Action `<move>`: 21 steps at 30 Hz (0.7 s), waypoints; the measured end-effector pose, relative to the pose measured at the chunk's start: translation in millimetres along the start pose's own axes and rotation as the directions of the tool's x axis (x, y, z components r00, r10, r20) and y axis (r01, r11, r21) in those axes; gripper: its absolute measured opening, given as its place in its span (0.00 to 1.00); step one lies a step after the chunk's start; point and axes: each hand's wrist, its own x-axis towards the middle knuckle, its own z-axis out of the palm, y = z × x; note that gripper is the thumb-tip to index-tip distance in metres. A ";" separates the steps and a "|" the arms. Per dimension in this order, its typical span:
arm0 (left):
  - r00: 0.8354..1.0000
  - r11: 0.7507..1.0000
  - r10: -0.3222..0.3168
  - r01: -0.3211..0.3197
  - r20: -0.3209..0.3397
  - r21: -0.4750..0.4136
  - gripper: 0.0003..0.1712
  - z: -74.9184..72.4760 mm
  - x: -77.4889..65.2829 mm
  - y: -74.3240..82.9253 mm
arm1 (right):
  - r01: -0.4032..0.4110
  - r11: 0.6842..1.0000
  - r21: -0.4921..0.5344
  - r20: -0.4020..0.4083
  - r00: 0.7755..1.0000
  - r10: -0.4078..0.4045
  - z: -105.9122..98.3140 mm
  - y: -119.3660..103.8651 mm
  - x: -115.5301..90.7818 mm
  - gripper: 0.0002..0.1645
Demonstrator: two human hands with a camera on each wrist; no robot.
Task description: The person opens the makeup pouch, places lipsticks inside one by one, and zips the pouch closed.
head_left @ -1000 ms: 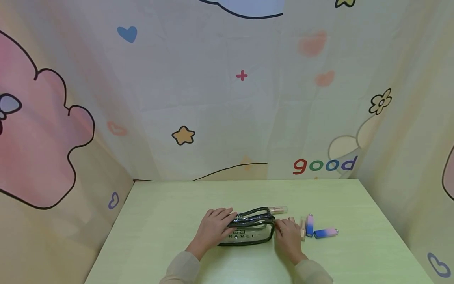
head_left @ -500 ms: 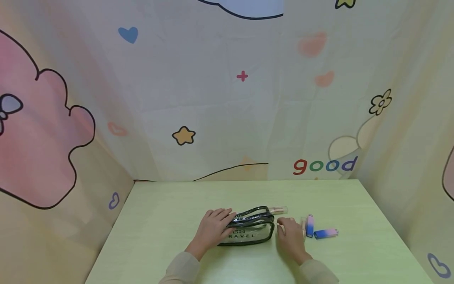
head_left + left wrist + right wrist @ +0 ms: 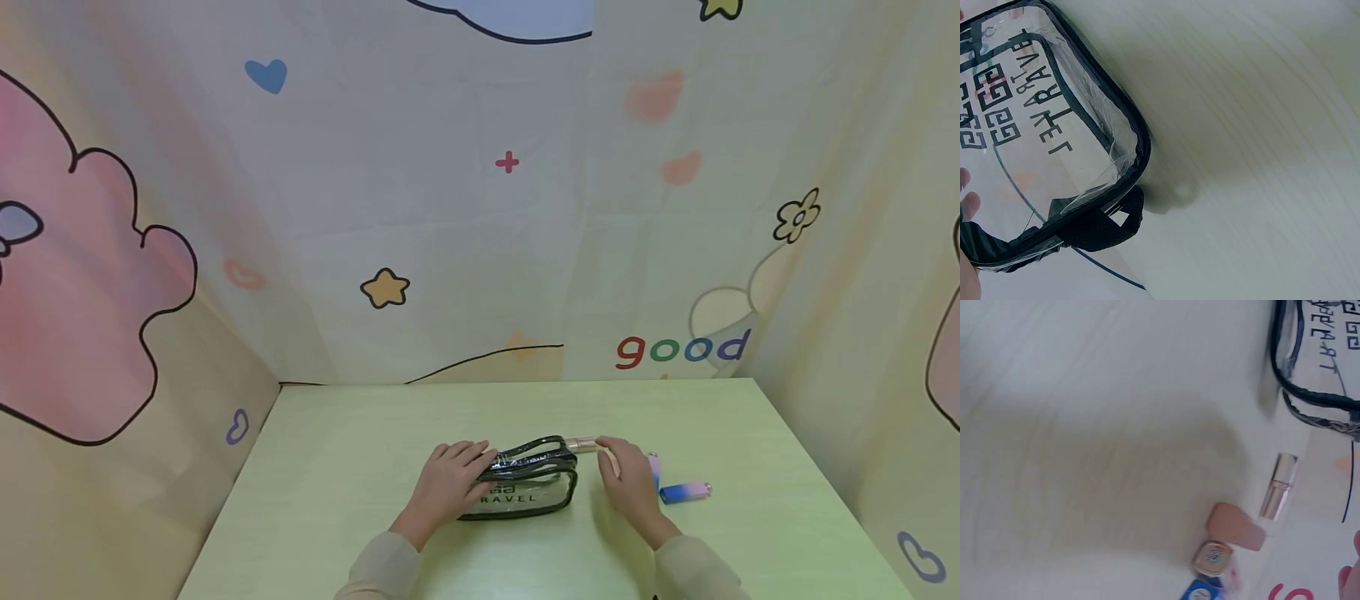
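A clear pouch (image 3: 534, 483) with black trim and "TRAVEL" lettering lies at the middle of the pale green table (image 3: 352, 442). My left hand (image 3: 471, 468) rests on its left end with the fingers laid flat; the fingertips (image 3: 967, 201) show through the plastic of the pouch (image 3: 1041, 125). My right hand (image 3: 613, 460), just right of the pouch, pinches a beige tube with a gold cap (image 3: 1212, 558), a finger (image 3: 1235, 526) lying against it. A rose-gold tube (image 3: 583, 444) lies behind the pouch, and it appears in the right wrist view as well (image 3: 1279, 485).
Two blue-to-pink tubes lie right of my right hand, one (image 3: 684, 492) flat and one (image 3: 655, 463) half hidden by the hand. Cartoon-printed cloth walls (image 3: 480, 250) close the table at the back and both sides.
My right hand has moved from the pouch's right end to the tubes, taken up the beige tube and lifted it towards the back. The left hand and pouch stayed put.
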 end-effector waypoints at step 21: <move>0.999 0.999 0.037 -0.036 0.021 -0.027 0.30 -5.6 -1.1 -1.7 | 0.343 0.937 0.073 -0.032 0.939 -0.341 3.4 -49.5 17.6 0.16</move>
